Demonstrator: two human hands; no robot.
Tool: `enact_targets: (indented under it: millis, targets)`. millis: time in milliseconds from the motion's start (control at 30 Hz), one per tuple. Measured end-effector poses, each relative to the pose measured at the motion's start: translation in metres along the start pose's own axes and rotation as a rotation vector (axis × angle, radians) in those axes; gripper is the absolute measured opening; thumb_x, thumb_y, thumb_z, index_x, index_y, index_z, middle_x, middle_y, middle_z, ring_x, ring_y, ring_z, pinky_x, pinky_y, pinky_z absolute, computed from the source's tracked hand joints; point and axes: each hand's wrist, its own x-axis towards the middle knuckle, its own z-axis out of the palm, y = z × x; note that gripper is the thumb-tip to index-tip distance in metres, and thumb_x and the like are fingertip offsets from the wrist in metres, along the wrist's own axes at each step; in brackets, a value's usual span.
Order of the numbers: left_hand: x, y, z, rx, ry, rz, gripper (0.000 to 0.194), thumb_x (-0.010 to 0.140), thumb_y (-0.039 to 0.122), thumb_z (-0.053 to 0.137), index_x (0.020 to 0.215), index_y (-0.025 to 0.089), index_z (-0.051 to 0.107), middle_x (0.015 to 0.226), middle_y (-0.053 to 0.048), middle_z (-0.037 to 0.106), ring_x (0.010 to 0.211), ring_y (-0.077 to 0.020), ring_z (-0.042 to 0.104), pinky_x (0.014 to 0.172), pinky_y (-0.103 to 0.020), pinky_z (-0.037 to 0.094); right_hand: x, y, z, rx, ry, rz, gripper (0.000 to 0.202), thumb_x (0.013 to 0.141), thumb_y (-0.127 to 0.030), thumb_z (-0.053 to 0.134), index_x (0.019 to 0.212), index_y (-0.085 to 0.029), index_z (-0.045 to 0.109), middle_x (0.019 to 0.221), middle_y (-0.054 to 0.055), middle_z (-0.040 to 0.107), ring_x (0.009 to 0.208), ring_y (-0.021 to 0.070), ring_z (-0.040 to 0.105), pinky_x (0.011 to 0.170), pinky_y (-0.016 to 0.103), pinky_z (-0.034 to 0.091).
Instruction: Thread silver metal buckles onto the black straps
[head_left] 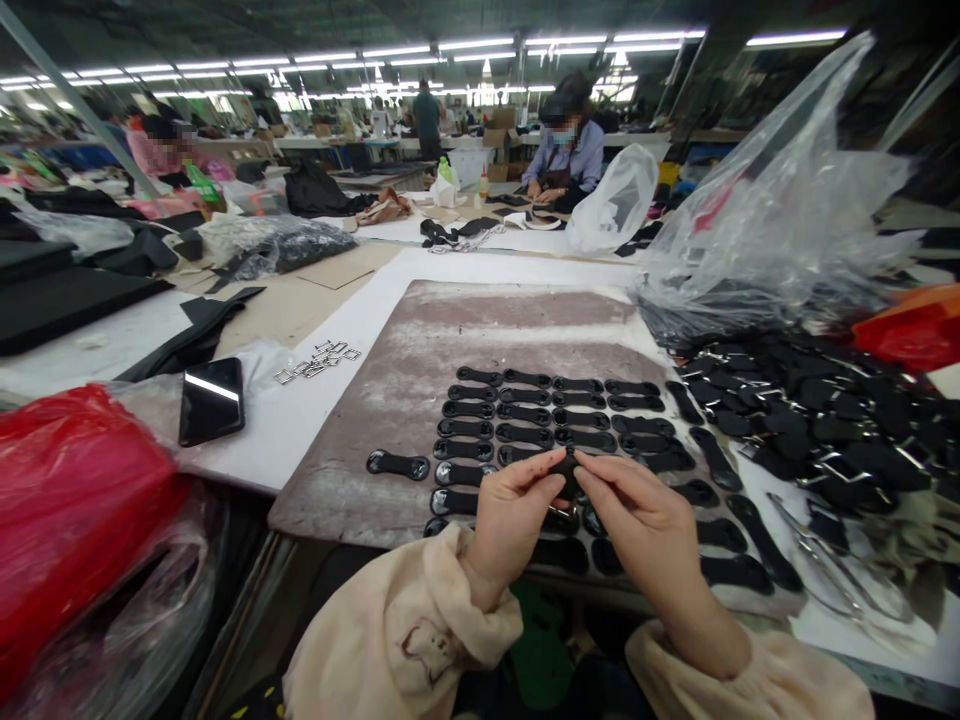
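Between both hands, above the near part of a stained board (352,400), is a small black tab (564,478) with a bit of shiny metal below it. My left hand (514,515) pinches its left side between thumb and fingers. Closed on the right side of the same tab is my right hand (645,515). Rows of black strips with rounded, glossy ends (525,413) lie on the board under and beyond my hands. One such strip (397,464) lies apart at the left.
Finished-looking black tabs with metal rings (817,420) are heaped at right, near scissors (825,560). Metal rectangular rings (319,360) and a phone (212,400) lie left, beside a red plastic bag (82,530). A clear bag (780,210) stands behind the heap. A co-worker (566,145) sits opposite.
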Motion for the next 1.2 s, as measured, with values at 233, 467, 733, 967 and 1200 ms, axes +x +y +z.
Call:
enact_targets:
  millis: [233, 467, 733, 967, 1200]
  targets:
    - [0.001, 0.005, -0.001, 0.083, -0.013, 0.007, 0.024, 0.069, 0.013, 0.069, 0.091, 0.021, 0.075, 0.094, -0.005, 0.073, 0.061, -0.0121, 0.063, 0.061, -0.026, 0.055, 0.002, 0.002, -0.002, 0.095, -0.026, 0.113, 0.014, 0.083, -0.029, 0.064, 0.094, -0.024, 0.072, 0.096, 0.004, 0.07, 0.087, 0.0221, 0.065, 0.08, 0.035, 0.053]
    - [0.0, 0.004, 0.0, 0.07, -0.041, 0.011, 0.022, 0.068, 0.014, 0.07, 0.09, 0.02, 0.075, 0.092, -0.005, 0.072, 0.066, -0.0131, 0.063, 0.061, -0.024, 0.054, 0.003, -0.002, -0.004, 0.057, 0.0, 0.106, 0.009, 0.081, -0.028, 0.066, 0.084, -0.023, 0.073, 0.085, 0.003, 0.071, 0.077, 0.0209, 0.064, 0.071, 0.032, 0.053]
    - [-0.002, 0.001, 0.001, 0.003, -0.23, -0.117, 0.035, 0.07, 0.023, 0.073, 0.104, 0.016, 0.069, 0.093, -0.008, 0.071, 0.08, -0.0184, 0.064, 0.074, -0.03, 0.052, 0.007, 0.015, -0.006, 0.364, 0.088, 0.386, 0.016, 0.077, -0.034, 0.069, 0.084, -0.02, 0.072, 0.077, 0.004, 0.07, 0.065, 0.0186, 0.062, 0.061, 0.03, 0.053]
    - [-0.002, 0.006, -0.006, 0.148, -0.265, -0.042, 0.021, 0.078, 0.029, 0.065, 0.093, 0.016, 0.073, 0.095, -0.008, 0.072, 0.093, -0.0214, 0.061, 0.087, -0.031, 0.044, 0.01, 0.019, -0.007, 0.478, 0.071, 0.466, 0.018, 0.075, -0.034, 0.071, 0.082, -0.018, 0.072, 0.074, 0.004, 0.069, 0.061, 0.0167, 0.06, 0.057, 0.027, 0.051]
    - [-0.001, 0.004, -0.005, 0.217, -0.195, -0.064, 0.024, 0.071, 0.034, 0.072, 0.085, 0.015, 0.073, 0.08, -0.005, 0.071, 0.07, -0.016, 0.06, 0.066, -0.025, 0.046, 0.008, -0.003, -0.008, 0.238, 0.042, 0.334, 0.013, 0.075, -0.032, 0.067, 0.074, -0.02, 0.071, 0.07, 0.002, 0.068, 0.065, 0.0191, 0.062, 0.061, 0.029, 0.051]
